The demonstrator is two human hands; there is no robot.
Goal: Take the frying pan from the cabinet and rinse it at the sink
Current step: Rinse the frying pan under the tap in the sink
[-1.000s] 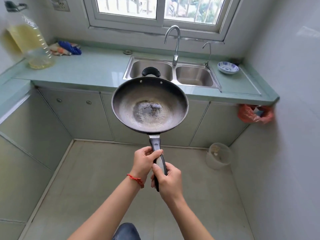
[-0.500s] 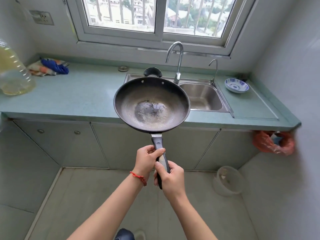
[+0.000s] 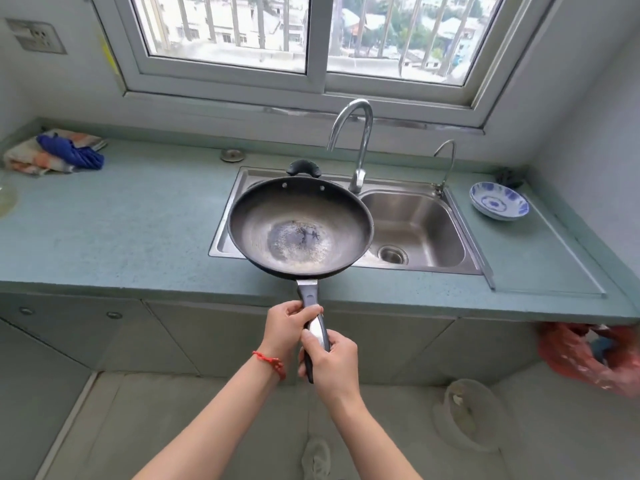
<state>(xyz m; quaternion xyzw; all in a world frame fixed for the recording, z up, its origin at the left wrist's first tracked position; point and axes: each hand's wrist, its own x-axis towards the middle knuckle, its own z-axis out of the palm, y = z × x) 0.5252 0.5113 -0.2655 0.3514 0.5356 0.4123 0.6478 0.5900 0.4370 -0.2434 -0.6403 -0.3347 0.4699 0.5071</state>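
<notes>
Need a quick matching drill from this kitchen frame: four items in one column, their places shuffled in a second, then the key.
Items
1. frying pan
2. blue-patterned bowl
3. blue cloth
4. red plastic bag

Places
A. far left of the counter, on a folded towel
B. hanging below the counter edge at the right
C. on the counter right of the sink
D. held by its handle in the left hand and right hand, over the sink's left basin

Pairs: 1-D, 2-C, 3-A, 4-B
</notes>
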